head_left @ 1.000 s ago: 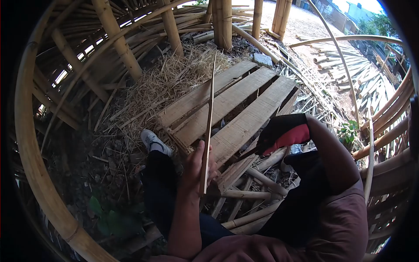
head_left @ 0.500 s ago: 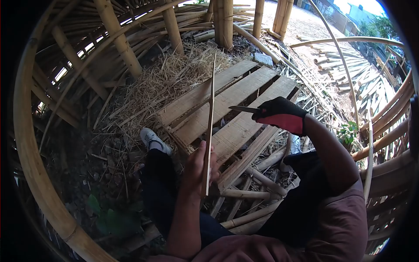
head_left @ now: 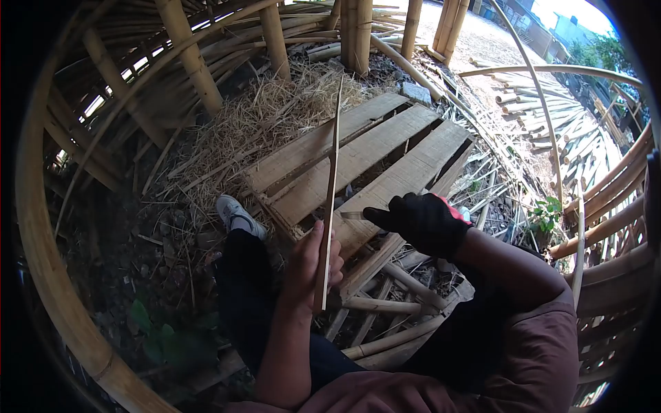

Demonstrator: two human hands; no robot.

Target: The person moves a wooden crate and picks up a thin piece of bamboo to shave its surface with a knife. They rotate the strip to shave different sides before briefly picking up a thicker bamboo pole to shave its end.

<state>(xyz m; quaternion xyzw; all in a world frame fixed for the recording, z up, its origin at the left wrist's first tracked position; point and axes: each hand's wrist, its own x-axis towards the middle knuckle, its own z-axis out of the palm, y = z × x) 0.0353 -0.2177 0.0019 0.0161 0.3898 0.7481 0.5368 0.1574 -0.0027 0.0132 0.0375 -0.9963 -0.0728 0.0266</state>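
My bare left hand (head_left: 315, 263) is wrapped round the lower part of a long, thin bamboo strip (head_left: 334, 162), which stands nearly upright and points away from me. My right hand (head_left: 427, 221), in a black and red glove, is closed on a knife (head_left: 352, 215). Only a short, pale piece of the blade shows past the fingers, a little to the right of the strip. The handle is hidden in the glove. Beyond both hands lies a slatted wooden platform (head_left: 385, 148).
Straw and shavings (head_left: 275, 117) cover the ground behind the platform. Bamboo posts (head_left: 361, 34) rise at the back. Cut bamboo poles (head_left: 544, 117) lie outside at right. A curved bamboo pole (head_left: 58, 275) spans the left side. My shoe (head_left: 237, 215) rests left of the platform.
My right hand has moved down and nearer to me with the knife, its blade now closer to the strip. The left hand and strip have hardly moved.
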